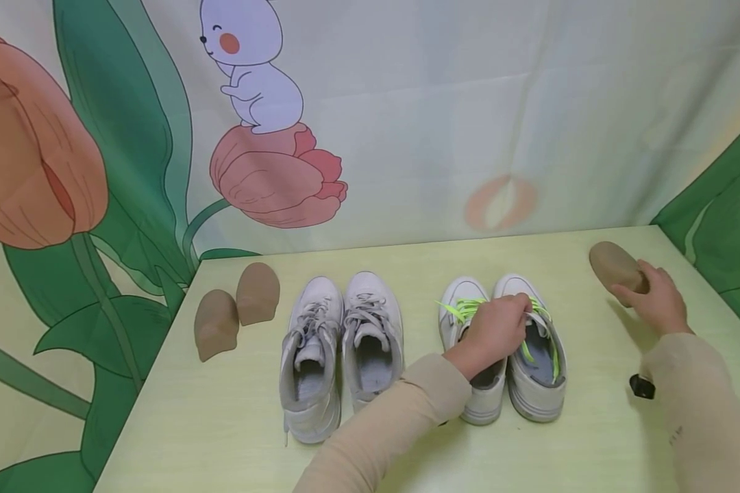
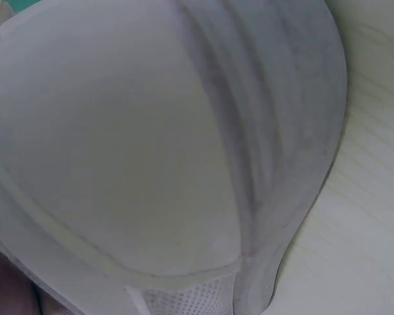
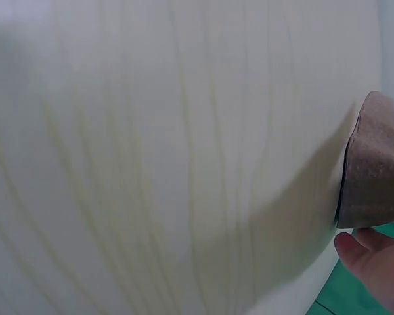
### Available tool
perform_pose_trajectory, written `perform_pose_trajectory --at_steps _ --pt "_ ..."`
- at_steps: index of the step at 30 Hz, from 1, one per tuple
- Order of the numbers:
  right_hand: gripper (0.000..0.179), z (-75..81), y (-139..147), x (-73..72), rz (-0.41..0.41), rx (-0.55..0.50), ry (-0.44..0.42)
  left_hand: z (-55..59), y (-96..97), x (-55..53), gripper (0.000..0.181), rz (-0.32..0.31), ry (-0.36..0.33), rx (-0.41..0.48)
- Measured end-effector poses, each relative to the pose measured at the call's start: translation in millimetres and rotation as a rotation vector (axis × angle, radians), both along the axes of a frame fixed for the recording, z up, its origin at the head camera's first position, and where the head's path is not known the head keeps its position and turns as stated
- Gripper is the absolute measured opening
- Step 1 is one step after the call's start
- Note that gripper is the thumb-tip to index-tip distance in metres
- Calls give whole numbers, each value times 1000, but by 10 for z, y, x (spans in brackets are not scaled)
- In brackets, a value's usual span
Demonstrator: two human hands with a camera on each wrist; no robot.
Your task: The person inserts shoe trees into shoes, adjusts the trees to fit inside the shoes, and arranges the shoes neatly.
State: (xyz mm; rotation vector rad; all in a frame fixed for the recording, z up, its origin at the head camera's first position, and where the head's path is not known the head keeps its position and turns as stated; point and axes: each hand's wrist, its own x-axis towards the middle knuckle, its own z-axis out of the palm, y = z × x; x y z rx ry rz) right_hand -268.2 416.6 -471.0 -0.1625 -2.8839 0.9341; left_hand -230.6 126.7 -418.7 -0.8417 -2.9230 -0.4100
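Observation:
My left hand (image 1: pixel 497 327) reaches over a pair of white sneakers with bright green laces. Its fingers curl at the tongue of the right-hand sneaker (image 1: pixel 538 394), while the left-hand sneaker (image 1: pixel 485 404) lies partly hidden under the hand and wrist. Close up in the left wrist view is the white toe of a sneaker (image 2: pixel 131 157). At the table's far right, my right hand (image 1: pixel 656 301) holds a brown toe-shaped shoe insert (image 1: pixel 613 265) by its cut end, thumb on the near side. The right wrist view shows this insert (image 3: pixel 377 170) at its right edge.
A second pair of white sneakers (image 1: pixel 371 329) with grey-white laces stands left of centre. Two more brown inserts (image 1: pixel 257 294) lie at the table's left. A small black object (image 1: pixel 642 387) shows beside the right sleeve. Behind the pale table (image 1: pixel 179 424) hangs a printed curtain (image 1: pixel 407 137).

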Motion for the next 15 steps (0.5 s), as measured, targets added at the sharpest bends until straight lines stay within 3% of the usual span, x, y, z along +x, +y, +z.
perform_pose_trajectory --at_steps 6,15 --pt "75 0 29 -12 11 4 -59 13 -9 7 9 5 -9 -6" --pt "67 -9 15 -1 -20 61 -38 14 -3 11 10 5 -1 -7"
